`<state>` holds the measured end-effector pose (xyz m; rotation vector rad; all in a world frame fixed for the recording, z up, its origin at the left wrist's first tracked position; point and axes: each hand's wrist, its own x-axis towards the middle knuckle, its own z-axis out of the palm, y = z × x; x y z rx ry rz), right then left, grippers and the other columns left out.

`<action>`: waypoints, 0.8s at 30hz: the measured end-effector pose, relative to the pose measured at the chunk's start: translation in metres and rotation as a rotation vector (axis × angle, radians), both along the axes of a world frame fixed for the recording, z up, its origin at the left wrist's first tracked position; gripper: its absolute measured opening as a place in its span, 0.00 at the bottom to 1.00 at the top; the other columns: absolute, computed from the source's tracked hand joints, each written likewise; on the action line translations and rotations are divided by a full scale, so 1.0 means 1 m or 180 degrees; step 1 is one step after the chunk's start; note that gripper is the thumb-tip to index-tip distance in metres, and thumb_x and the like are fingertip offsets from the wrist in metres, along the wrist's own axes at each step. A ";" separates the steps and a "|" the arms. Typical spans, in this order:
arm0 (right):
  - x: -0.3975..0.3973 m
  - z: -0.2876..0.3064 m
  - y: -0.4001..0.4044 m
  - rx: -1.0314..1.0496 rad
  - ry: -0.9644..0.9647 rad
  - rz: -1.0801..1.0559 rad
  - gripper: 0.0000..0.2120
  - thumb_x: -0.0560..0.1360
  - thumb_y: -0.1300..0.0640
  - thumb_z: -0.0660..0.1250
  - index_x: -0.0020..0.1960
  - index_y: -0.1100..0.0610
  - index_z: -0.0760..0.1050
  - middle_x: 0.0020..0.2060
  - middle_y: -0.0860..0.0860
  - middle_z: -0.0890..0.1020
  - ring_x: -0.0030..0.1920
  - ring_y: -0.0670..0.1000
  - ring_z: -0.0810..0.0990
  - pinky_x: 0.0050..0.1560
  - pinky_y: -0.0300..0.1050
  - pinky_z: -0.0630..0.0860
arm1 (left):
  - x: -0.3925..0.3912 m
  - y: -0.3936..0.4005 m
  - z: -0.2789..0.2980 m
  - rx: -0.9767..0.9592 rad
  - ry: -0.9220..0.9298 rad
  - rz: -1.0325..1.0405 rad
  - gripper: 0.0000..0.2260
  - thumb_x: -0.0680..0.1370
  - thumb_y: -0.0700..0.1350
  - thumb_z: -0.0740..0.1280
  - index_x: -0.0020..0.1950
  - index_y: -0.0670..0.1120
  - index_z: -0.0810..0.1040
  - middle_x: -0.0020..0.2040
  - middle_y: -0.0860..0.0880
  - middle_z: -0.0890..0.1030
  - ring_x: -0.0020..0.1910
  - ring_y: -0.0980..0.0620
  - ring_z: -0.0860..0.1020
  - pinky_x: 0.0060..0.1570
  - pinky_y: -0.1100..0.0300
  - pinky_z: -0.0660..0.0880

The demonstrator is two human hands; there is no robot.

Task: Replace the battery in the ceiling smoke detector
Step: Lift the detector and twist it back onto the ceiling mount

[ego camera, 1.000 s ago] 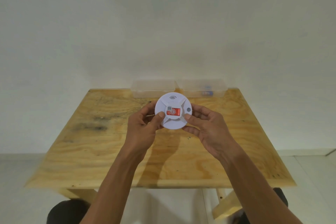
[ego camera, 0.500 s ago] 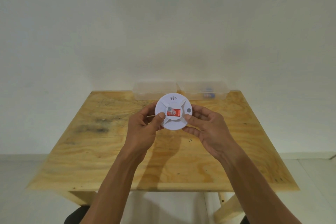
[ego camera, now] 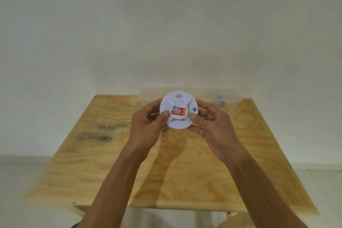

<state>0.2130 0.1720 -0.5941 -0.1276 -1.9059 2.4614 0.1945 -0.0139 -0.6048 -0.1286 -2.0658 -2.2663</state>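
A round white smoke detector [ego camera: 179, 120] is held up in front of me above the wooden table [ego camera: 103, 163], its face toward the camera. It has a red label at its centre, a wave symbol at the top and a small grey button on the right. My left hand [ego camera: 148, 127] grips its left edge with the thumb on the face. My right hand [ego camera: 212, 127] grips its right edge, thumb near the label. No battery is visible on the detector.
Two clear plastic boxes stand at the table's far edge against the white wall: the left box [ego camera: 148, 96] and the right box [ego camera: 222, 95], which holds something blue. Pale floor lies on both sides of the table.
Both hands keep the same grip on the detector. The view has tilted up slightly, so the table and hands sit a little lower in the frame.
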 end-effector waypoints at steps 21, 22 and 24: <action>-0.030 0.242 0.025 0.0373 0.0222 0.0004 0.22 0.75 0.67 0.71 0.67 0.55 0.76 0.49 0.55 0.87 0.52 0.53 0.86 0.53 0.52 0.83 | -0.027 0.022 0.243 -0.0108 -0.0027 0.0100 0.14 0.79 0.37 0.71 0.62 0.49 0.83 0.53 0.46 0.87 0.53 0.39 0.84 0.51 0.47 0.83; -0.028 0.258 0.029 0.0399 0.0275 0.0004 0.22 0.75 0.67 0.71 0.67 0.55 0.76 0.49 0.55 0.87 0.51 0.52 0.86 0.52 0.51 0.84 | -0.025 0.026 0.260 -0.0119 -0.0005 0.0110 0.14 0.79 0.37 0.71 0.62 0.49 0.83 0.52 0.46 0.87 0.52 0.40 0.84 0.51 0.46 0.83; -0.025 0.285 0.038 0.0465 0.0353 -0.0012 0.22 0.75 0.67 0.71 0.67 0.54 0.77 0.49 0.55 0.87 0.51 0.52 0.87 0.51 0.50 0.84 | -0.020 0.034 0.289 -0.0119 0.0034 0.0131 0.14 0.78 0.36 0.71 0.60 0.50 0.83 0.52 0.47 0.87 0.52 0.41 0.85 0.51 0.47 0.84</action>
